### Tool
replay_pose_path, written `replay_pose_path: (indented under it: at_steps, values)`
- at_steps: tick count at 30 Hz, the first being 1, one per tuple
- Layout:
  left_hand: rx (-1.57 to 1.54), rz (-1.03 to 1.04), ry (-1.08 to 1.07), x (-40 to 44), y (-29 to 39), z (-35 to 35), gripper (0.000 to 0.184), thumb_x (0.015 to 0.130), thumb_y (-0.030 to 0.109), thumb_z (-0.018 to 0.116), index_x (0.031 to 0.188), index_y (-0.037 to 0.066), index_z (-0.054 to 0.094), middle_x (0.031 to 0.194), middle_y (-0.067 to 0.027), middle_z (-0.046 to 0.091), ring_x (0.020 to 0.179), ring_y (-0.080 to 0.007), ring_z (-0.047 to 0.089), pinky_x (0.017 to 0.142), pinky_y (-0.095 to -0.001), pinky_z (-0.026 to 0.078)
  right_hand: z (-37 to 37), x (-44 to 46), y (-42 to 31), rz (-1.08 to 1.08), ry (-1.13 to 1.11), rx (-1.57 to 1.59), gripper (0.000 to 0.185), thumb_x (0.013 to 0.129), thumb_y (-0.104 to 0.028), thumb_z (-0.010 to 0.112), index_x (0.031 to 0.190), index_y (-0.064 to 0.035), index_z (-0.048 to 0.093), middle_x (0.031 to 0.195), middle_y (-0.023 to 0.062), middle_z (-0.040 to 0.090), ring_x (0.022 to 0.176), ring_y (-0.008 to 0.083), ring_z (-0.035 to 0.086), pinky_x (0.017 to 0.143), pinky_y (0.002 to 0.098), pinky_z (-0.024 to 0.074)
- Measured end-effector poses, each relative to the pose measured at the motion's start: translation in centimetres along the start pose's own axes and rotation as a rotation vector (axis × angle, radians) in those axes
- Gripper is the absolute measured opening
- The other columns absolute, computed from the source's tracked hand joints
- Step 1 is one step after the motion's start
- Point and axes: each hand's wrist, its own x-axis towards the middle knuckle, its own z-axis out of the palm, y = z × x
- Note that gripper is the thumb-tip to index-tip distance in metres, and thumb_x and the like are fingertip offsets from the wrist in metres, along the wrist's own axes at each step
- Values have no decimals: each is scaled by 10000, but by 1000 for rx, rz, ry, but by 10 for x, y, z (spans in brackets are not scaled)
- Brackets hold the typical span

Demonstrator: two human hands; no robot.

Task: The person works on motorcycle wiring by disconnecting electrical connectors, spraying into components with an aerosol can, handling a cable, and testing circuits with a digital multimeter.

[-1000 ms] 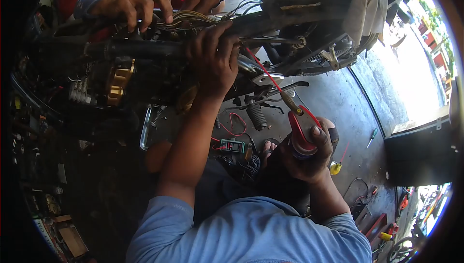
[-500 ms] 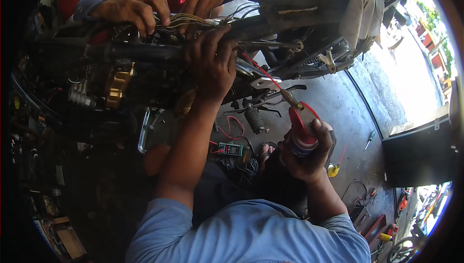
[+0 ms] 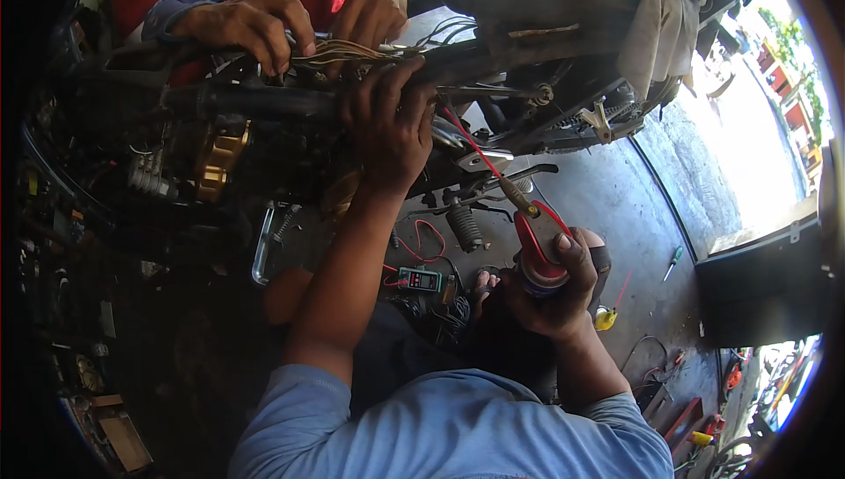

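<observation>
Well left of the meter, and higher, the gold part sits where it was. To its right a co-worker's hand rests, far above and left of the meter, in about the same place as half a second ago, fingers bent beside the wires; whether they pinch any cannot be told. The co-worker's other hand, above the meter, was curled over the wires a second ago and now reaches down to them, fingers pointing downward.

Next, above the meter and slightly left, the left hand stays draped over the dark tube, fingers a little parted, tips near the wires; its hidden underside leaves the grip unclear. The red straw slants from beside this hand, above the meter, down rightward to the can's nozzle.

Right of the meter, the can is in the right hand, fingers wrapped around it, thumb raised along its red top. Both have shifted a little closer to the meter since half a second ago, while the straw's tip has hardly moved. Farther right of the meter, the screwdriver lies unmoved on the floor.
</observation>
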Motion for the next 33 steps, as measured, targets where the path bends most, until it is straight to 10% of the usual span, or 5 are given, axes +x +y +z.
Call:
replay_pose_path:
  at_steps: [33]
  values:
    - [-18,-11,5,2,2,-1,147,830,191,723,969,169,682,1308,51,617,1203,-233,529,1055,-448,313,-3,1,1,13,9,-10,824,728,-41,825,1401,-126,356,1028,247,642,798,345,678,629,386,548]
